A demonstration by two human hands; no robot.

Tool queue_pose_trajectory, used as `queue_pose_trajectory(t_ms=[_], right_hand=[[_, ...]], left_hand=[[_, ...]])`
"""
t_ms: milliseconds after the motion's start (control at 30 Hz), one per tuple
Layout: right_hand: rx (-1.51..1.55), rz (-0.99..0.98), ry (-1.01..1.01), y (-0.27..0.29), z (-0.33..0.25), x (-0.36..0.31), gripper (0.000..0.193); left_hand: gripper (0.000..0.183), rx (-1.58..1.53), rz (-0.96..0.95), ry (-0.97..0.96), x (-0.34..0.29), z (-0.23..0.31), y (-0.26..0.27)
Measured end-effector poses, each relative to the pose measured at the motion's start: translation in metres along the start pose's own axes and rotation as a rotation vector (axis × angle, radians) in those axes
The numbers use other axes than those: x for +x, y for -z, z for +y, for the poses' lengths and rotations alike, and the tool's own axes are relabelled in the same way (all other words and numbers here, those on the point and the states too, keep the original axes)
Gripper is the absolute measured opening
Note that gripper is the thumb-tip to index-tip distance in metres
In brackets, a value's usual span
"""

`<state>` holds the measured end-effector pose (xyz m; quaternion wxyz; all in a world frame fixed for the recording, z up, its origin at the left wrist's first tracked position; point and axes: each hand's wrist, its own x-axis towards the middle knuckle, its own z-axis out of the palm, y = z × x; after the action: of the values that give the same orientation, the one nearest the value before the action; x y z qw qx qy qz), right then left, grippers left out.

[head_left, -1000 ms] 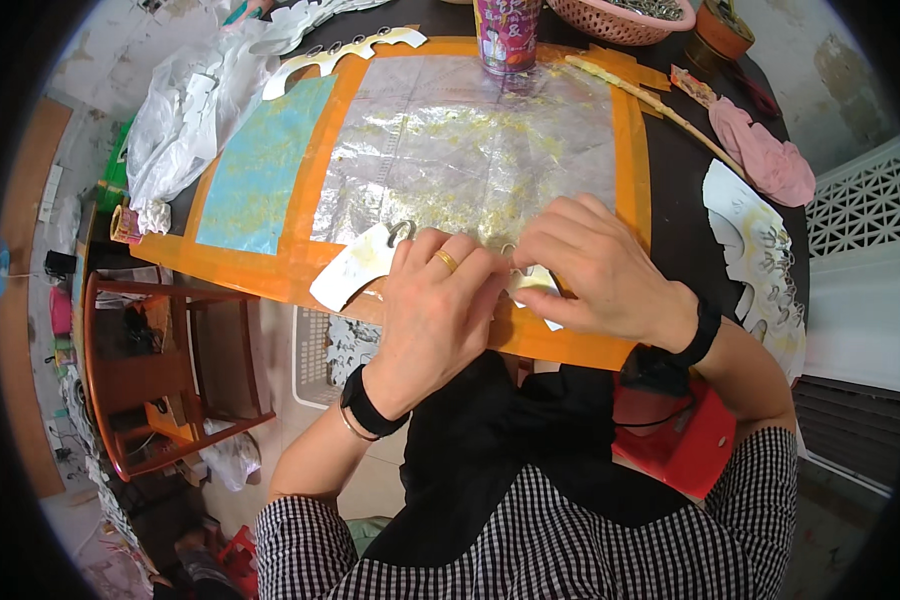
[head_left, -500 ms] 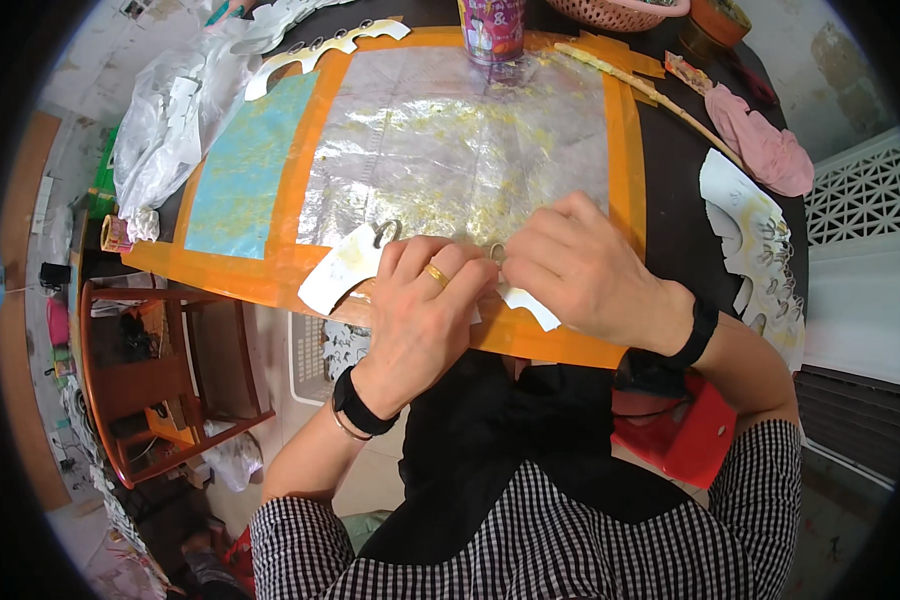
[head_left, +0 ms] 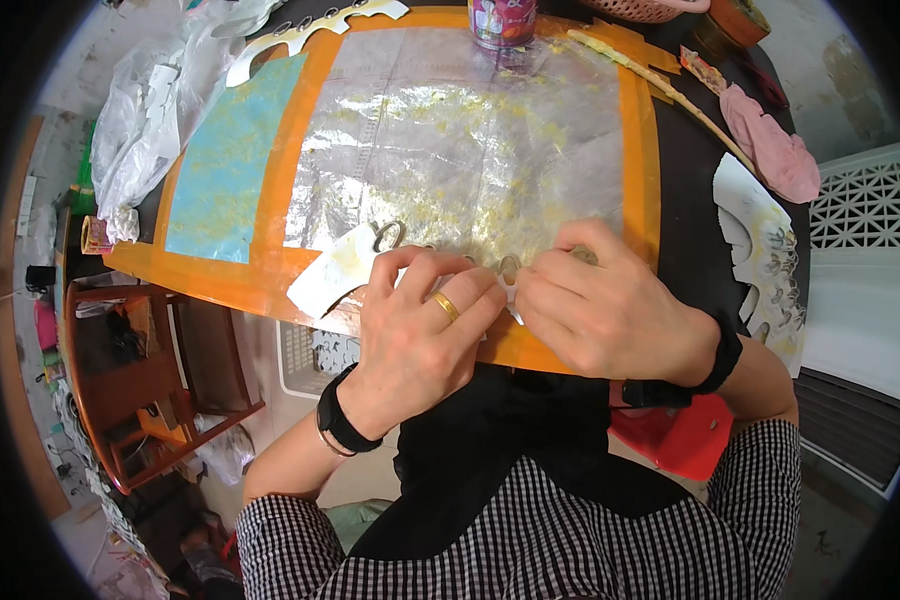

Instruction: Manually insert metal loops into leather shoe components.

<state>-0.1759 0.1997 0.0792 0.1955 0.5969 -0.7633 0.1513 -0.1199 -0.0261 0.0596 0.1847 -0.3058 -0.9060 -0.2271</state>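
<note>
A curved white card strip (head_left: 332,272) with cut-outs lies at the near edge of the taped work mat (head_left: 440,130). Dark metal rings stand in it: one ring (head_left: 388,236) beside my left hand (head_left: 420,325), another ring (head_left: 510,268) between my hands. My left hand, wearing a gold band, is closed over the strip's middle with bent fingers. At the strip's right end my right hand (head_left: 615,305) is closed in a pinch. A small greyish round piece (head_left: 583,254) shows at its fingers; its kind is unclear. My fingers cover much of the strip.
Another ringed white strip (head_left: 300,32) lies at the far left, near a clear plastic bag (head_left: 150,120). A purple cup (head_left: 503,22) stands at the back. To the right are a smeared stick (head_left: 660,85), a pink cloth (head_left: 770,145) and stacked ringed strips (head_left: 755,240).
My right hand has shifted right along the strip, now covering its right end. The ring between my hands shows more fully. My left hand stays on the strip. The view has shifted slightly.
</note>
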Motion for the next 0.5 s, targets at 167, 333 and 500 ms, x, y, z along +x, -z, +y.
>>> queue_pose_trajectory(t_ms=[167, 333, 500], right_hand=[[-0.042, -0.096, -0.025, 0.008, -0.007, -0.003, 0.01], [-0.07, -0.14, -0.098, 0.014, -0.014, -0.007, 0.014], [-0.081, -0.138, -0.127, 0.016, -0.012, -0.012, 0.018]], left_hand=[[0.037, 0.131, -0.014, -0.019, -0.008, 0.009, 0.001], [0.045, 0.167, -0.038, -0.015, -0.021, 0.011, -0.006], [0.057, 0.201, -0.048, 0.014, -0.03, 0.013, -0.012]])
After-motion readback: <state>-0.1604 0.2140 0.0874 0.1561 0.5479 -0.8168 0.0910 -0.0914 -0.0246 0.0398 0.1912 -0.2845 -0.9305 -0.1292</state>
